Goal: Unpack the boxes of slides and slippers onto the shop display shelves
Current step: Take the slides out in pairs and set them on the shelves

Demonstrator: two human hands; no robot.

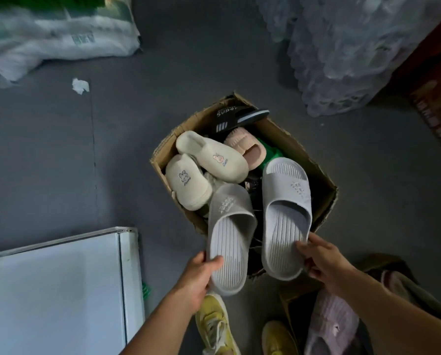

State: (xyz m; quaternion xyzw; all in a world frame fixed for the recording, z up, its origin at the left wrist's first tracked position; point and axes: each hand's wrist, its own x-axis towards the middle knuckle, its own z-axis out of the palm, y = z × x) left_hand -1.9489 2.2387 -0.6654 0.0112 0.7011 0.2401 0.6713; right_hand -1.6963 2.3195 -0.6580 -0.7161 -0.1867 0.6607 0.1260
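Two pale grey ribbed rubber slides were held over an open brown cardboard box on the dark grey floor, one in each of a person's bare hands. The left hand gripped the heel of the left grey slide, thumb across its footbed; the right hand pinched the heel edge of the right grey slide, fingers curled at its rim.

Lifted by the heels alone, the pair looked liable to tip forward; raising both straight up, clear of the box wall, and keeping them matched as a pair seemed the surest way to bring them to a shelf. No display shelf was in view.

Counted in the box: two cream plush slippers with rabbit motifs, one pink padded slide, one black slide with white lettering, and something green, partly hidden. More lay beneath, too dark to tell.

Nearby sat a white flat-topped cabinet, a second carton holding lilac slippers, and the wearer's two yellow trainers.
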